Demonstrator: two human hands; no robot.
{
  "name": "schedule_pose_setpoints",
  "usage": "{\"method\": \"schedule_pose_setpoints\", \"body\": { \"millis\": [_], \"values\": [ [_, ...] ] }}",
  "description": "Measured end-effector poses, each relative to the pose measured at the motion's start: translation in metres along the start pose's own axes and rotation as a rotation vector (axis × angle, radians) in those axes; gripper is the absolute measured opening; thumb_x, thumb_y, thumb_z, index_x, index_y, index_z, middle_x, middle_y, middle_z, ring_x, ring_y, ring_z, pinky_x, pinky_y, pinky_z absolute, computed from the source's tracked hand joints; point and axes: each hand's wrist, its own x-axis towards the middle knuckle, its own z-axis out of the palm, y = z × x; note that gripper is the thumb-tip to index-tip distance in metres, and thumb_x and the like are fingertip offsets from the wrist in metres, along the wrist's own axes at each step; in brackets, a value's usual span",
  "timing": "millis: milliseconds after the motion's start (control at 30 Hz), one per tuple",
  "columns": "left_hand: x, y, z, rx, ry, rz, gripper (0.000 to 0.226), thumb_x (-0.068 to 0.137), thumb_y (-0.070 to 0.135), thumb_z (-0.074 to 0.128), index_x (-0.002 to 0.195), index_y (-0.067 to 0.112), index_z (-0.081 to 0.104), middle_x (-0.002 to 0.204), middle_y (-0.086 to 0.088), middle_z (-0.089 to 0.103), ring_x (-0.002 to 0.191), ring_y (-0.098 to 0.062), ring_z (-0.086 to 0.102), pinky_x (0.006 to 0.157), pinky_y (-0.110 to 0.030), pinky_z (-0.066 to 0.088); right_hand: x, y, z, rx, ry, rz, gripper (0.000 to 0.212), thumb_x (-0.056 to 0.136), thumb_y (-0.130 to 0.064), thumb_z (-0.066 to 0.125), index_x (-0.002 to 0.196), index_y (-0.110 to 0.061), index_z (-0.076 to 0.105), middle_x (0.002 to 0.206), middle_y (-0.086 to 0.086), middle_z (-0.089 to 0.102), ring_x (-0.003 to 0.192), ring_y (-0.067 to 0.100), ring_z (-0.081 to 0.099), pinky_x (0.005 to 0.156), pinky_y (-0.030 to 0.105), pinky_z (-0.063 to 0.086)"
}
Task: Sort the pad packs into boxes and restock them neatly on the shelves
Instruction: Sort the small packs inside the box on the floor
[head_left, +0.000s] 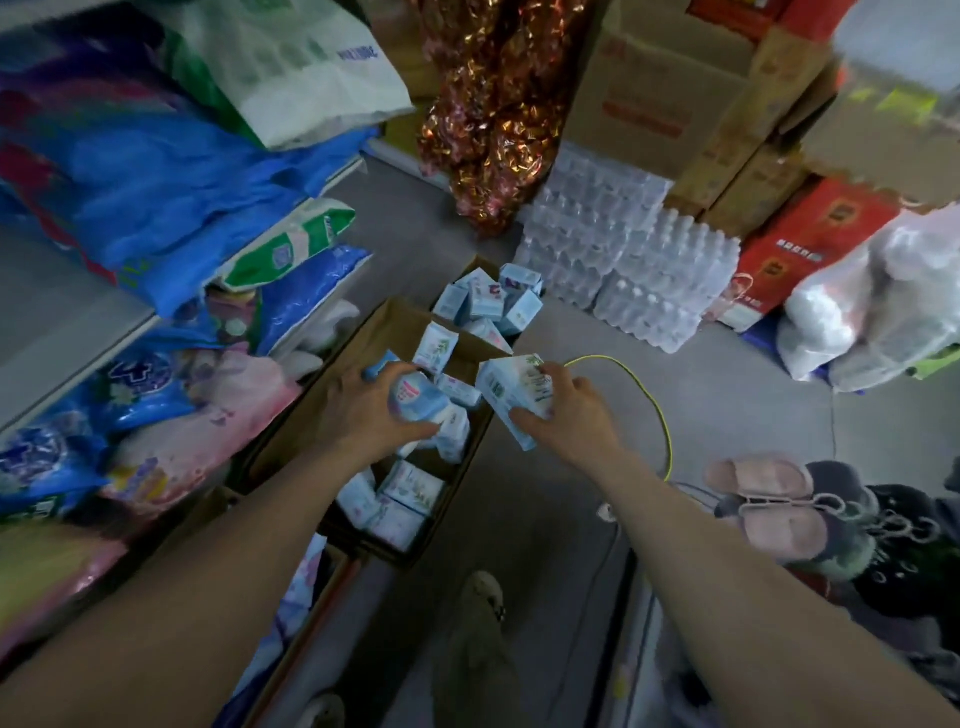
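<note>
Left hand (371, 410) curled around a blue-and-white pad pack (415, 397), held over the near cardboard box (311, 415). Right hand (566, 413) gripping a pale boxed pad pack (511, 389), tilted, just past that box's right edge. More packs (400, 499) lying loose inside. Beyond, touching its far end, a second box (491, 299) heaped with packs. Shelves (78, 332) of bagged goods along the floor's left edge; bottled water (639, 260) at the far side.

— What is held by the left hand (371, 410)?
— A blue pad pack (415, 397) is gripped over the near cardboard box (311, 415).
— And the right hand (563, 415)?
— A white pad pack (511, 395) is pinched beside that box; more packs are heaped in the far box (475, 267).
</note>
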Motion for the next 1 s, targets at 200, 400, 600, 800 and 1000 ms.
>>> {"method": "schedule_pose_setpoints", "body": {
  "millis": [200,400,600,800,1000],
  "values": [
    [0.047,0.005,0.024,-0.05,0.045,-0.177,0.079,0.061,0.061,0.08,0.127,0.043,0.041,0.134,-0.013,0.038,0.124,-0.034,0.037,0.103,-0.041,0.037,0.103,0.005,0.005,-0.078,-0.202,-0.079,0.077,0.085,-0.06,0.06,0.147,-0.029,0.027,0.131,0.013,0.048,0.119,0.037,0.053,0.099,0.048,0.047],
    [0.058,-0.01,0.039,-0.057,0.034,-0.347,0.083,0.056,0.065,0.078,0.128,0.041,0.043,0.127,-0.012,0.038,0.116,-0.036,0.041,0.101,-0.042,0.039,0.165,-0.02,0.032,-0.005,-0.364,-0.12,0.077,0.087,-0.057,0.06,0.148,-0.024,0.028,0.146,0.012,0.039,0.133,0.036,0.041,0.106,0.043,0.038],
    [0.071,-0.027,0.049,-0.129,0.14,-0.395,0.087,0.045,0.07,0.075,0.122,0.042,0.044,0.122,-0.01,0.042,0.111,-0.036,0.044,0.097,-0.042,0.04,0.189,-0.058,0.051,0.039,-0.486,-0.224,0.047,0.103,-0.042,0.04,0.145,-0.022,0.039,0.143,0.014,0.047,0.129,0.034,0.045,0.102,0.039,0.039],
    [0.049,-0.016,0.045,-0.257,0.319,-0.452,0.097,0.037,0.072,0.074,0.122,0.042,0.04,0.122,-0.009,0.044,0.114,-0.032,0.046,0.096,-0.043,0.043,0.157,-0.104,0.049,0.128,-0.887,-0.304,0.034,0.101,-0.044,0.046,0.124,-0.021,0.056,0.122,0.006,0.06,0.106,0.021,0.063,0.092,0.035,0.05],
    [-0.011,-0.017,0.04,-0.381,0.539,-0.465,0.096,0.06,0.067,0.073,0.14,0.026,0.041,0.129,-0.017,0.051,0.117,-0.033,0.049,0.09,-0.034,0.044,0.124,-0.131,0.058,0.119,-0.963,-0.483,0.038,0.096,-0.021,0.061,0.132,-0.011,0.052,0.119,0.006,0.06,0.096,0.02,0.065,0.077,0.028,0.059]
  ]
}}
